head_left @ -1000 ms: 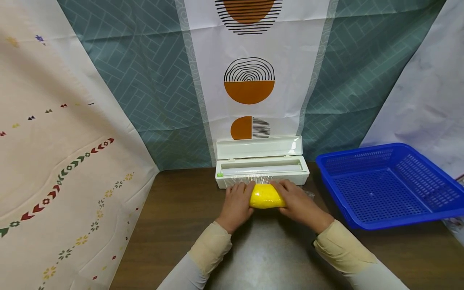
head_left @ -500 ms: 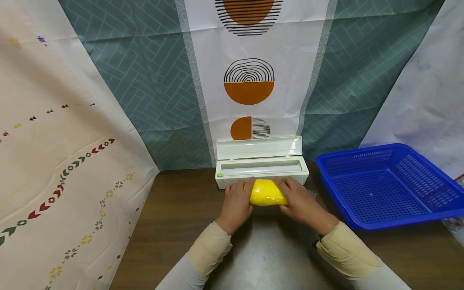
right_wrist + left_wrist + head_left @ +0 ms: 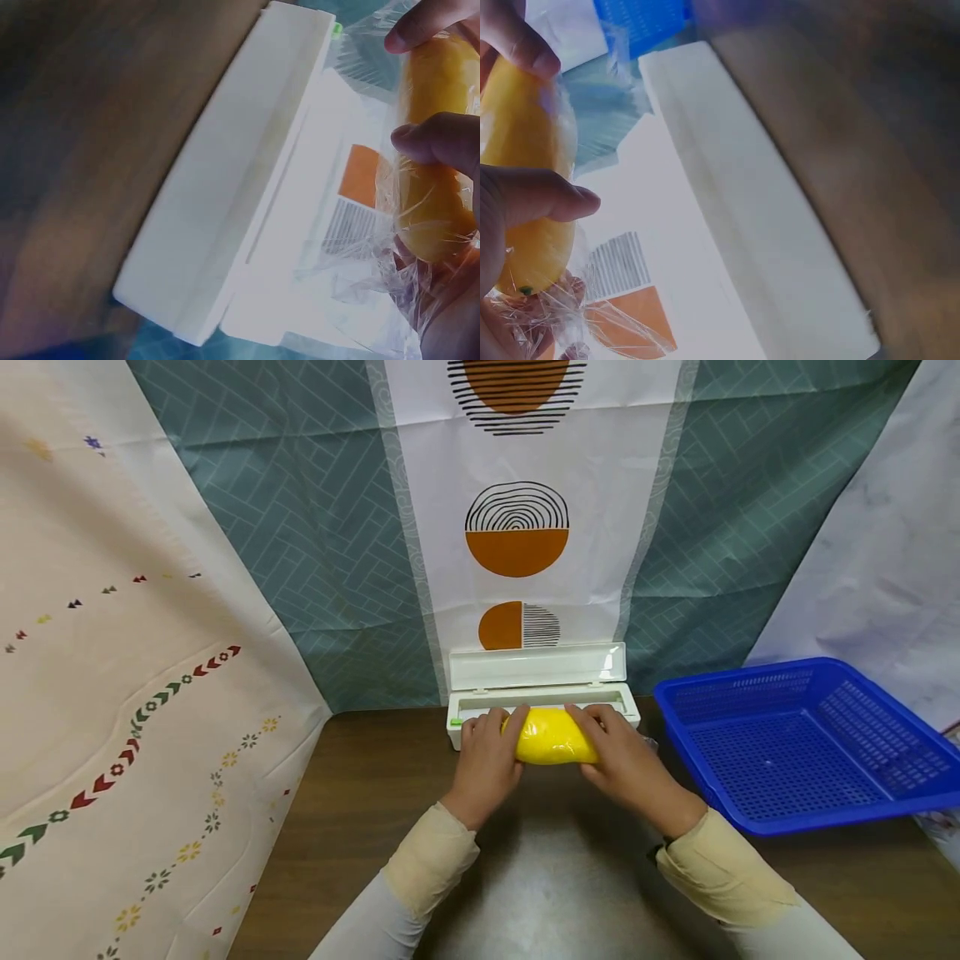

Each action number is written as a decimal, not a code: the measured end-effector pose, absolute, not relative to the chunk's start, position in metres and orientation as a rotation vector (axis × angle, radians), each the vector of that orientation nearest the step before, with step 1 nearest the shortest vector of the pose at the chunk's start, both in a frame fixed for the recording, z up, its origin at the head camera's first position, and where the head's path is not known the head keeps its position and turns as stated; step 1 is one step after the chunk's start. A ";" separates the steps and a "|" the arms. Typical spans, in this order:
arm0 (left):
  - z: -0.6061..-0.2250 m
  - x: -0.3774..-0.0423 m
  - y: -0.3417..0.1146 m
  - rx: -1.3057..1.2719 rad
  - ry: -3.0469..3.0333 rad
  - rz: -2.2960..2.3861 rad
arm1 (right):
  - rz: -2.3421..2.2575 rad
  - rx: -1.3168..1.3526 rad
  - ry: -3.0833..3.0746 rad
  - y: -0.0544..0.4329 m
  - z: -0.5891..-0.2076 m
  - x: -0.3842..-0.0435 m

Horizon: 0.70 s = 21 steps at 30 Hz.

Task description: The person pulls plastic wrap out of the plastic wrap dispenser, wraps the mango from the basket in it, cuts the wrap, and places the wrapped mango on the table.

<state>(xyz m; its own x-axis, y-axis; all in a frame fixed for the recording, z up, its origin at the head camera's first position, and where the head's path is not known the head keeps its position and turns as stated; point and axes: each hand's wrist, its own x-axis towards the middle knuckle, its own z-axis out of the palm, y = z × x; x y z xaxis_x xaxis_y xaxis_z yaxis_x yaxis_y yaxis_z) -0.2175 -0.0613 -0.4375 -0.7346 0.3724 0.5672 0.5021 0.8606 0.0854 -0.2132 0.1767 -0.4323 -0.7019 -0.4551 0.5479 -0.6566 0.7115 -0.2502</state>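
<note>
A smooth yellow oblong fruit or vegetable (image 3: 555, 737), wrapped in clear cling film, is held up in front of the white cling film dispenser (image 3: 628, 703). My left hand (image 3: 486, 760) grips its left end and my right hand (image 3: 626, 768) its right end, thumbs on the near side. In the left wrist view, bunched cling film (image 3: 562, 315) gathers at one end, beside a small dark spot on the yellow skin. Loose film (image 3: 360, 259) also hangs around it in the right wrist view. The dispenser's lid (image 3: 536, 667) stands raised; the hands partly hide its body.
A blue perforated basket (image 3: 780, 820) stands on the right of the brown wooden table (image 3: 360, 827). Patterned cloths hang behind the table and along both sides; the back cloth (image 3: 337, 568) falls just behind the dispenser.
Both hands have raised the wrapped yellow piece and shifted it slightly away from me, so it now covers part of the dispenser's front. The basket and dispenser stay put.
</note>
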 end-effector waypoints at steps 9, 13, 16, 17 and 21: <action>-0.420 -0.226 -0.061 -0.632 -2.442 -0.282 | 0.592 0.877 -2.396 0.177 -0.416 -0.222; -0.414 -0.230 -0.061 -0.639 -2.416 -0.295 | 0.612 0.858 -2.414 0.177 -0.408 -0.224; -0.410 -0.234 -0.061 -0.641 -2.403 -0.295 | 0.622 0.863 -2.403 0.176 -0.404 -0.227; -0.409 -0.235 -0.061 -0.640 -2.397 -0.296 | 0.623 0.866 -2.396 0.176 -0.403 -0.228; -0.405 -0.240 -0.061 -0.629 -2.383 -0.301 | 0.614 0.874 -2.365 0.174 -0.399 -0.232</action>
